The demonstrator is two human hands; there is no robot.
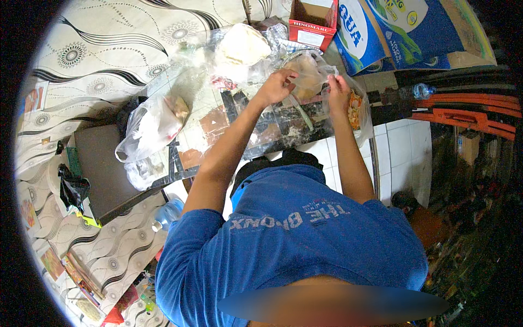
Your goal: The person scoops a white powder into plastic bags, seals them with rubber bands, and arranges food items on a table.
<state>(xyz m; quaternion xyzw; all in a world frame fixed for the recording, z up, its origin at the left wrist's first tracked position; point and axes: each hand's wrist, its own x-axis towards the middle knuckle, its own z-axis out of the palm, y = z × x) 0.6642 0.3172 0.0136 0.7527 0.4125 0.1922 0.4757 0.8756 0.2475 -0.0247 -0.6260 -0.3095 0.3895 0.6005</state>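
Observation:
My left hand [279, 86] is at the left side of a clear plastic bag [306, 75] with pale brown contents, its fingers spread and bent; nothing shows clearly between them. My right hand [338, 92] pinches the bag's gathered edge between thumb and fingers. A knife with a pale green handle [302, 112] lies on the worn table below the bag, between my hands. Beside my right wrist is another clear bag with orange and red food [354, 111]. A pale, roundish mass in plastic [245, 45] sits to the upper left of my left hand.
A red cardboard box [312, 34] stands at the table's back, next to large blue cartons [363, 36]. White plastic bags [153, 122] lie at the table's left end. A clear bottle [423, 91] is at the right, by orange plastic crates [470, 116]. A large bottle [168, 214] is at the left.

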